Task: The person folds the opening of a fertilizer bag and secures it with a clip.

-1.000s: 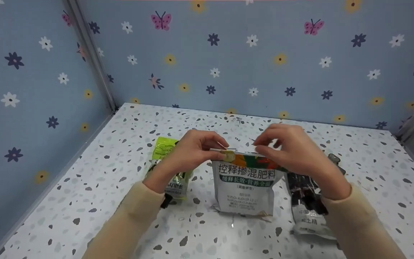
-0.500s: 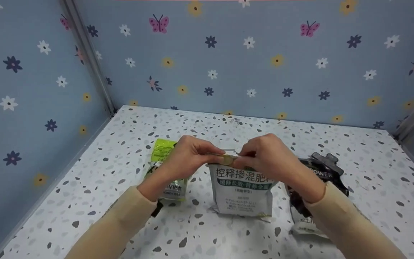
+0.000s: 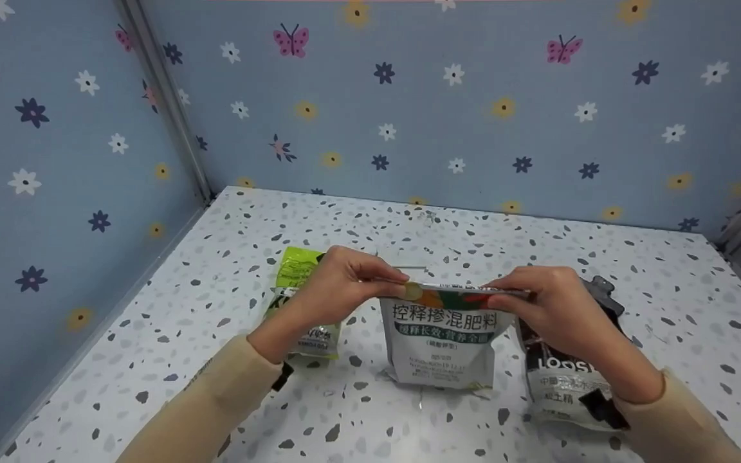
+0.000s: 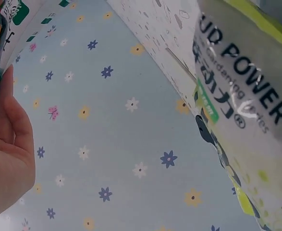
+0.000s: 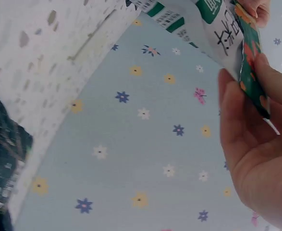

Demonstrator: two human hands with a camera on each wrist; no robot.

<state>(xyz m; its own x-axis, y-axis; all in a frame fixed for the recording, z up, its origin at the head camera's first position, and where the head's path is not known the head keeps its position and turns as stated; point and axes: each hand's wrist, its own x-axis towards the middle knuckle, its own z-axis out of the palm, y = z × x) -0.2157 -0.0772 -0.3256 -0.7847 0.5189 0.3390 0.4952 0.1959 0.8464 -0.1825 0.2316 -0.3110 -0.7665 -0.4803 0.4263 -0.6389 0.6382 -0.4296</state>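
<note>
A white fertilizer bag (image 3: 441, 354) with green and orange print stands upright on the table, its top edge folded over. My left hand (image 3: 335, 289) pinches the left end of that fold between thumb and fingers. At the right end, my right hand (image 3: 554, 305) pinches the folded strip. In the right wrist view, the thumb of the right hand (image 5: 261, 144) lies on the coloured face of the fold (image 5: 253, 72), with fingers behind it. The left wrist view has the left hand (image 4: 8, 154) at the bag's edge.
A green and white pouch (image 3: 319, 341) lies left of the bag, partly behind the left forearm. To the right is a black and white pouch (image 3: 567, 392) with a black clip (image 3: 602, 292) at its top. Behind the bag lies a thin rod (image 3: 412, 267). Patterned walls (image 3: 409, 109) enclose the table.
My right hand came down onto the bag's top edge near the left hand, then slid right to the fold's right end. The left hand has kept its pinch at the left end.
</note>
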